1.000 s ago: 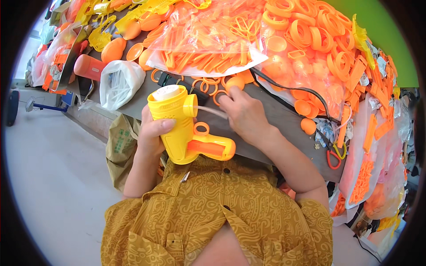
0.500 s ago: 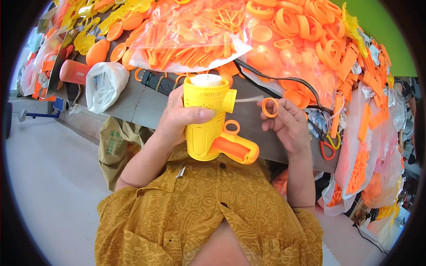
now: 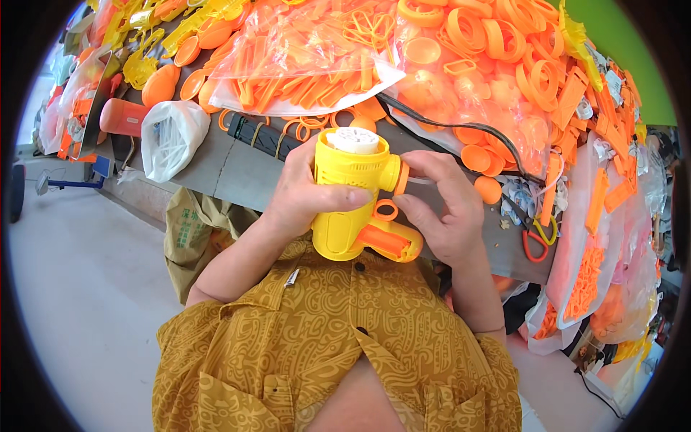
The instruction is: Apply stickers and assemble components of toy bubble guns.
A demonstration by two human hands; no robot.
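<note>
My left hand [image 3: 296,193] is wrapped round a yellow plastic toy housing [image 3: 337,229], held above the near table edge with my thumb across its front. A white round insert [image 3: 354,140] with holes sits in its top. On its right side is a short round nozzle [image 3: 386,173]; below it are a small orange loop [image 3: 386,209] and a stubby yellow arm with an orange strip [image 3: 389,242]. With thumb and fingers my right hand [image 3: 452,212] pinches an orange ring [image 3: 403,178] against the nozzle's mouth. Whether the ring is seated cannot be seen.
Orange plastic parts in clear bags [image 3: 302,65] cover the table's far side. Orange rings [image 3: 306,126] and a dark strapped bundle [image 3: 260,135] lie beyond my left hand. A white plastic bag [image 3: 173,140] stands at left. Scissors [image 3: 535,245] with red and yellow handles lie at right.
My right hand has brought the orange ring left onto the nozzle's mouth. The pale thin strip that stuck out from the nozzle no longer shows. The housing has shifted slightly right.
</note>
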